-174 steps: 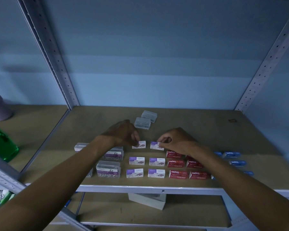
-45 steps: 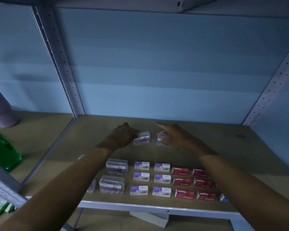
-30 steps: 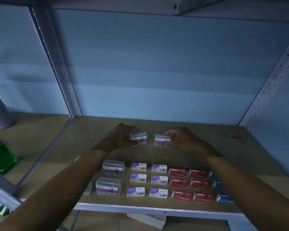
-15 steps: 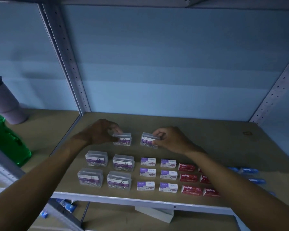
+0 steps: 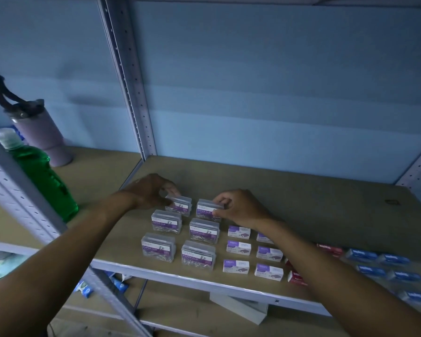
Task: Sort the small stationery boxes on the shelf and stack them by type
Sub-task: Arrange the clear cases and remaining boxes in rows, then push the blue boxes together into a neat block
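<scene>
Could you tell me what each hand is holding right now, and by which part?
Each pinches a clear paper clip box: left hand its left end, right hand its right end.

Head view: looks forward-down, close over shelf (image 5: 301, 210).

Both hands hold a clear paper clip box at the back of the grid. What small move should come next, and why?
Probably set both boxes down and let go. The left hand and right hand each grip a paper clip box already lined up behind the four clear boxes, completing a third row.
</scene>
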Demonstrator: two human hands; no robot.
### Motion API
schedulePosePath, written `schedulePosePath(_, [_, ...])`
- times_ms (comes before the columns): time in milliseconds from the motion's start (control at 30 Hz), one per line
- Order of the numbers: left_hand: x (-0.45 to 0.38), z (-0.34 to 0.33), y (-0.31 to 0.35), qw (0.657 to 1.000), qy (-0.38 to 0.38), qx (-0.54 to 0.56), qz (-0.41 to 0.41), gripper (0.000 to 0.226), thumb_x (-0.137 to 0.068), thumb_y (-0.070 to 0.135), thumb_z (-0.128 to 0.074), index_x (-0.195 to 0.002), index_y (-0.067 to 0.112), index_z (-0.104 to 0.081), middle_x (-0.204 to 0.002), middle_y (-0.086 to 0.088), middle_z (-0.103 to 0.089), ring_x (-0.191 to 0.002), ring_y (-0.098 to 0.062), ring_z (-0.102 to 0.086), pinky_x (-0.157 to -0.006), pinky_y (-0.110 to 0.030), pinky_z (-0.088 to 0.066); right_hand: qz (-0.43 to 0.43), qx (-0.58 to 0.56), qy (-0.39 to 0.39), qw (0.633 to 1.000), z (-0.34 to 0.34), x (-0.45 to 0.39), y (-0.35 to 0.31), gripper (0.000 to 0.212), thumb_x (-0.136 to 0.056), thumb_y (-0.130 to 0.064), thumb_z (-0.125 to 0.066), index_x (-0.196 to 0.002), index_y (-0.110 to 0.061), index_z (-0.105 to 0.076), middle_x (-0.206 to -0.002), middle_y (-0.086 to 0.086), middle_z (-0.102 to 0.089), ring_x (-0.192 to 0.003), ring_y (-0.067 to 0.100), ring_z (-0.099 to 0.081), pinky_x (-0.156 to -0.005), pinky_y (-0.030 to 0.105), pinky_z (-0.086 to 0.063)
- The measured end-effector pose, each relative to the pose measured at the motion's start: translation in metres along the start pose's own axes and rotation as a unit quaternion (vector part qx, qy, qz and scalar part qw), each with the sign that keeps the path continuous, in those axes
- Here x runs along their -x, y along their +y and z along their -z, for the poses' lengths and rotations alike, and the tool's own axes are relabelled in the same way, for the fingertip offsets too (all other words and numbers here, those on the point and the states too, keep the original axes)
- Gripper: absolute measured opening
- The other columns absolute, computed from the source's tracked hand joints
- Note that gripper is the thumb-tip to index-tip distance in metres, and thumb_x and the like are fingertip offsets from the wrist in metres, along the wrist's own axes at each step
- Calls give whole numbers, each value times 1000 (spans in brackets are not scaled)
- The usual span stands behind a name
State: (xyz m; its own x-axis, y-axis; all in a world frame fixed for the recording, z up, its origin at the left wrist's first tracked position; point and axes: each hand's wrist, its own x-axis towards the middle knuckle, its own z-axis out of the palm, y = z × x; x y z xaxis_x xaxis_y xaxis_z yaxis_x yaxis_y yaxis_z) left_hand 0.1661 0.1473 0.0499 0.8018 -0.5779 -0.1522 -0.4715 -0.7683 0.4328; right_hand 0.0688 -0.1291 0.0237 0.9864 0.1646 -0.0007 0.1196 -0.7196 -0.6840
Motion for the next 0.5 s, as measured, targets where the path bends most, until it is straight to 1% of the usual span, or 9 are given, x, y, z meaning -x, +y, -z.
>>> schedulePosePath(67, [3, 2, -3, 1000, 10, 7, -1, 23, -80, 29, -77, -102, 37, -72, -103, 19, -70, -99, -3, -63, -80, -19, -49, -3, 2, 1, 1000, -2, 0, 1, 24, -85, -35, -79, -106, -24, -74, -100, -8, -76, -80, -2, -66, -69, 16, -50])
schedulePosePath(133, [7, 2, -7, 1000, 14, 10, 1, 22, -79, 36, -77, -99, 41, -71, -102, 24, -69, -98, -2, -62, -86, -31, -53, -2, 8, 5, 1000, -4, 0, 2, 26, -86, -33, -79, -109, -23, -74, -103, -5, -76, -80, -3, -65, -70, 14, -49])
schedulePosePath(267, [10, 3, -6, 1000, 16, 2, -4, 23, -79, 38, -77, -100, 42, -70, -104, 25, -68, -99, -2, -61, -89, -37, -54, -3, 16, 0, 1000, -6, 0, 1, 33, -85, -33, -80, -116, -22, -72, -112, -2, -75, -80, -5, -62, -71, 13, -48])
schedulePosePath(333, [13, 6, -3, 1000, 17, -2, -5, 28, -78, 40, -77, -105, 42, -69, -111, 27, -66, -104, -2, -60, -92, -35, -51, -5, 18, 2, 1000, -3, 2, 3, 44, -84, -37, -80, -124, -24, -69, -117, -4, -73, -81, -7, -60, -72, 12, -46])
schedulePosePath(400, [16, 11, 6, 999, 35, 0, -1, 35, -79, 38, -77, -113, 37, -67, -118, 24, -61, -110, -2, -55, -94, -25, -44, -8, 16, 19, 1000, 6, 7, 3, 49, -83, -44, -79, -128, -29, -66, -117, -8, -72, -84, -7, -60, -74, 13, -46])
schedulePosePath(433, [20, 13, 15, 999, 51, 7, -1, 38, -80, 36, -76, -116, 35, -65, -119, 22, -59, -110, -2, -53, -93, -21, -40, -12, 13, 29, 999, 12, 11, 3, 48, -83, -46, -79, -128, -32, -66, -116, -10, -72, -85, -6, -61, -76, 15, -47])
schedulePosePath(500, [26, 15, 37, 995, 88, 31, -18, 37, -80, 34, -77, -115, 31, -66, -116, 20, -59, -110, -4, -54, -92, -20, -41, -21, 6, 46, 999, 29, 25, 2, 43, -84, -46, -78, -124, -35, -68, -113, -15, -71, -87, -4, -63, -76, 17, -49])
